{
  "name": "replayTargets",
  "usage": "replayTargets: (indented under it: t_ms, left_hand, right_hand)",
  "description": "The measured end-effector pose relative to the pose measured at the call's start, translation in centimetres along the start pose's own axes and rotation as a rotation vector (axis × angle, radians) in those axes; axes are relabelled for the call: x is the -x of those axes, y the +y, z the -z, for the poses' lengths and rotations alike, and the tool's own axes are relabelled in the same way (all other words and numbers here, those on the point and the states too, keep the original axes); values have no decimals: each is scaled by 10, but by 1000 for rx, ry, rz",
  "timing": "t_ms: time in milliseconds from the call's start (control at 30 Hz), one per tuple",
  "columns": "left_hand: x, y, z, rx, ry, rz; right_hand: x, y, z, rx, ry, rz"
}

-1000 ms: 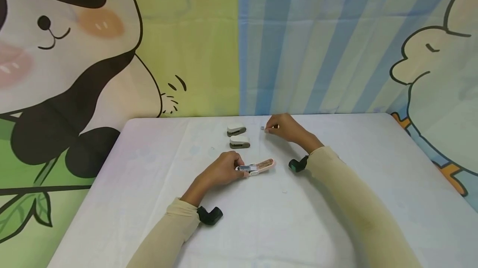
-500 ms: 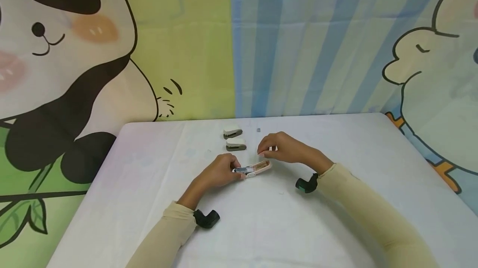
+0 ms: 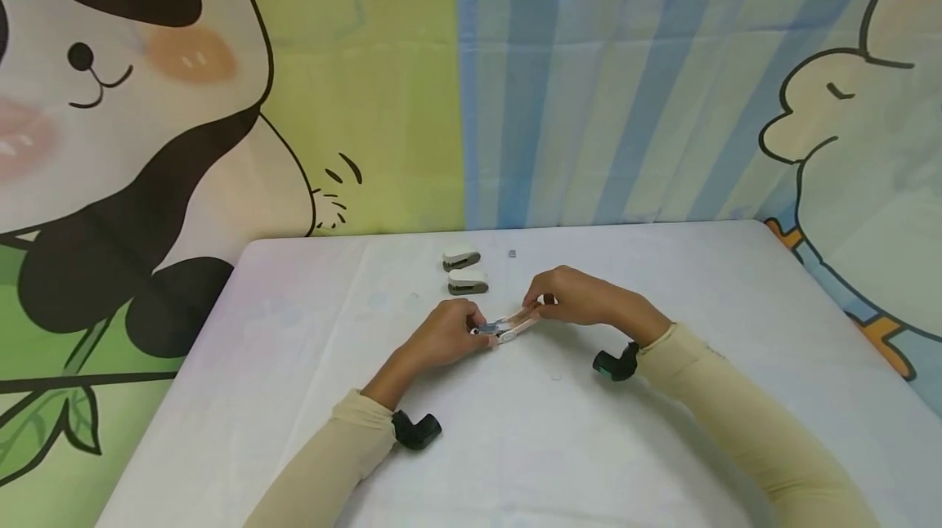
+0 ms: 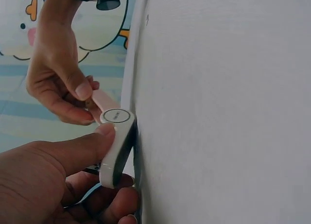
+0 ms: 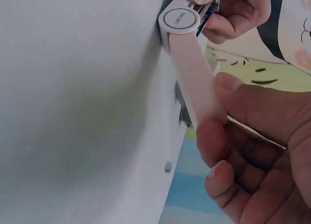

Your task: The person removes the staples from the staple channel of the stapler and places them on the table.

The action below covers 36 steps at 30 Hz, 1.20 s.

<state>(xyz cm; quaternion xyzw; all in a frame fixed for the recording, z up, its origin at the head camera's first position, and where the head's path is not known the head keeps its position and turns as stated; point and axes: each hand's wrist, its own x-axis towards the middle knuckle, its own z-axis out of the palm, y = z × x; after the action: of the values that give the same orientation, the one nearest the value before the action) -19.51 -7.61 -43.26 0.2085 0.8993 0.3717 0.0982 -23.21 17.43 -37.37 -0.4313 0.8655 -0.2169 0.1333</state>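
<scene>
Pink-and-white stapler point(image 3: 506, 335) held spread between left hand point(image 3: 445, 334) and right hand point(image 3: 581, 297)

It is at the lower centre of the head view, the left hand gripping its white end point(image 4: 114, 153), the right hand pinching its pink arm point(image 5: 195, 78). Working the opened stapler's hinge seems the step in hand; the next move probably calls for a firm left hold and careful control of the pink arm.

Right fingers point(image 5: 213, 140) are covering one end of the pink stapler point(image 5: 192, 68), a grey bit point(image 3: 512, 254) looking unidentifiably small.
</scene>
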Motion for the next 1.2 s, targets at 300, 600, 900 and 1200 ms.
replayTargets:
  t_ms: [300, 600, 900, 1200]
  left_hand:
    - [-40, 26, -21, -123, 76, -46]
    - [-97, 62, -48, -214, 45, -15]
    - [-134, 73, -59, -268, 160, 66]
    - [-148, 65, -70, -258, 218, 127]
  right_hand:
    - [18, 36, 27, 22, 78, -25]
    - [53, 80, 51, 89, 105, -224]
    - [54, 100, 68, 164, 143, -278]
    - [43, 104, 71, 220, 84, -358]
